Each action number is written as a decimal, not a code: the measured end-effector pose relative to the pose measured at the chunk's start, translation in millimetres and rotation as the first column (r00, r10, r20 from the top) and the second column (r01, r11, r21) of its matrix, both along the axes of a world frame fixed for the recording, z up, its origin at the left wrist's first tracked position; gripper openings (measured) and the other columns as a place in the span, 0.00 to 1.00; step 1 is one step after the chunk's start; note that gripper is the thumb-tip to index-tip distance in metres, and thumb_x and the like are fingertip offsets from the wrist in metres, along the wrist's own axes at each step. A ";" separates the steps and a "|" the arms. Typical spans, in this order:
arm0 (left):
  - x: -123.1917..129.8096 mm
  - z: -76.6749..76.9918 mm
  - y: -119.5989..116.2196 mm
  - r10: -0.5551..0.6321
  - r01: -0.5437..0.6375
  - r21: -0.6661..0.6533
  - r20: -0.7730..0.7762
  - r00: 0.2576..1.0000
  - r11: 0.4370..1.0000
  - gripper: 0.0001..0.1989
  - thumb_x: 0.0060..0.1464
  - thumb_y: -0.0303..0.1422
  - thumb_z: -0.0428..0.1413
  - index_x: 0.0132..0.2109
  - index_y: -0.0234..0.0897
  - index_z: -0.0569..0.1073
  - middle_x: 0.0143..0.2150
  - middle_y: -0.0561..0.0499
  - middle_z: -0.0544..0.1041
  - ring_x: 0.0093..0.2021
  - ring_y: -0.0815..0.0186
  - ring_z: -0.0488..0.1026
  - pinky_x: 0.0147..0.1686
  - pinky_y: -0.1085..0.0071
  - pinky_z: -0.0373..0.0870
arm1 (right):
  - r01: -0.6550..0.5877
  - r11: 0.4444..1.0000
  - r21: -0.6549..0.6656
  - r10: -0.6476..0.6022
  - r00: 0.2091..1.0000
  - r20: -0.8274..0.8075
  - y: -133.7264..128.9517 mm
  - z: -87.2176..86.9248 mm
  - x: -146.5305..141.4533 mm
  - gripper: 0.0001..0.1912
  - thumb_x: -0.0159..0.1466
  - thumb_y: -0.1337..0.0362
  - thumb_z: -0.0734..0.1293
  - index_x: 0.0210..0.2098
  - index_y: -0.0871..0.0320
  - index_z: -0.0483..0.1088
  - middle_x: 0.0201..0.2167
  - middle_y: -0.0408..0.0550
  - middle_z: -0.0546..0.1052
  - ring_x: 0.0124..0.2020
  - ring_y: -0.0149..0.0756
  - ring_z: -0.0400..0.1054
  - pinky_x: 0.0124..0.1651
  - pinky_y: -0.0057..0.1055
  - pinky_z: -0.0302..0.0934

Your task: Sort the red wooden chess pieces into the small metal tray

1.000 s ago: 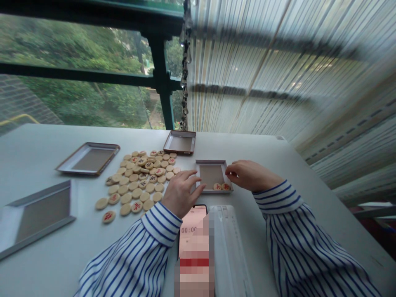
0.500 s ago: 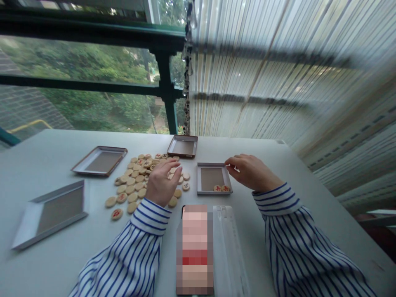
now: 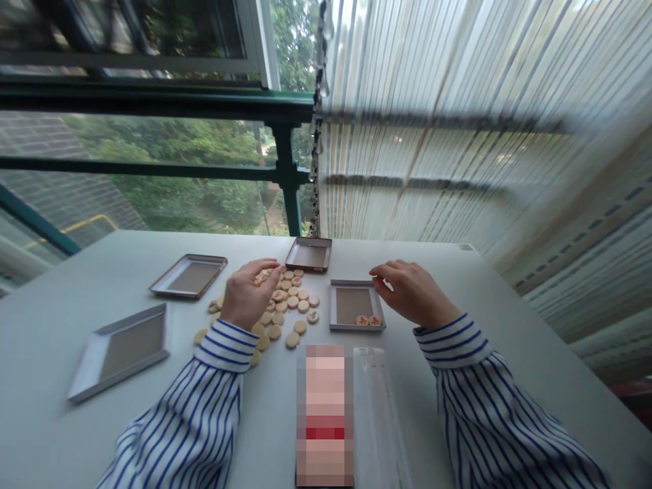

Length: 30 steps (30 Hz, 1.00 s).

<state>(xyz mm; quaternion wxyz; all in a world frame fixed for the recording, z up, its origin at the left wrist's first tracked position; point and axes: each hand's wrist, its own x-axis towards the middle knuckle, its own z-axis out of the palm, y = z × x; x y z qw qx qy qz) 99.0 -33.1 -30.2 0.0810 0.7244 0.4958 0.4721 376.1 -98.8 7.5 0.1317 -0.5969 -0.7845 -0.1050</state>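
Observation:
My left hand (image 3: 250, 293) hovers over a pile of round wooden Chinese chess pieces (image 3: 293, 301), covering part of it. Its fingers reach forward with the thumb a little apart, and I see nothing held. My right hand (image 3: 411, 292) is closed at the far right corner of a shallow box tray (image 3: 333, 307), thumb and fingertips on the rim. Inside that tray, two pieces with red characters (image 3: 368, 320) lie side by side at the near right corner. Some pieces in the pile lie face down; others show red or dark characters.
A brown-edged tray (image 3: 222, 270) lies behind the pile to the left, and a grey-white tray (image 3: 76, 380) nearer on the left. Another brown-edged tray (image 3: 289, 262) is at the back. In front are a pixelated phone-like object (image 3: 324, 414) and a clear plastic case (image 3: 379, 414).
My left hand has shifted left across the pile, uncovering pieces at its right. The right hand stays at the box tray's corner. The whole view has tilted up slightly and swung left.

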 end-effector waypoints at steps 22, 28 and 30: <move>-52.3 -18.3 4.4 0.138 -0.140 -0.082 -0.026 0.990 0.987 0.12 0.50 0.37 0.52 0.38 0.36 0.75 0.39 0.49 0.77 0.40 0.64 0.73 0.44 0.68 0.68 | -0.134 0.991 -0.004 0.132 0.986 -0.101 7.1 -5.4 -46.1 0.11 0.62 0.65 0.58 0.38 0.58 0.71 0.32 0.48 0.74 0.35 0.34 0.66 0.39 0.30 0.58; -56.2 -16.8 0.6 0.064 -0.066 -0.090 -0.017 0.998 0.994 0.12 0.50 0.38 0.52 0.37 0.36 0.75 0.41 0.47 0.77 0.43 0.63 0.73 0.47 0.65 0.67 | -0.227 0.970 -0.093 0.219 0.972 -0.081 13.5 -10.6 -69.4 0.12 0.63 0.65 0.57 0.39 0.58 0.71 0.34 0.50 0.74 0.38 0.35 0.65 0.41 0.31 0.56; -59.1 -16.2 -4.0 0.042 -0.041 -0.108 0.007 0.999 0.993 0.12 0.50 0.38 0.52 0.38 0.36 0.75 0.41 0.47 0.77 0.43 0.62 0.73 0.47 0.64 0.67 | -0.263 0.956 -0.127 0.257 0.965 -0.059 14.6 -11.4 -81.1 0.12 0.63 0.64 0.56 0.40 0.58 0.70 0.35 0.50 0.74 0.39 0.35 0.65 0.42 0.32 0.55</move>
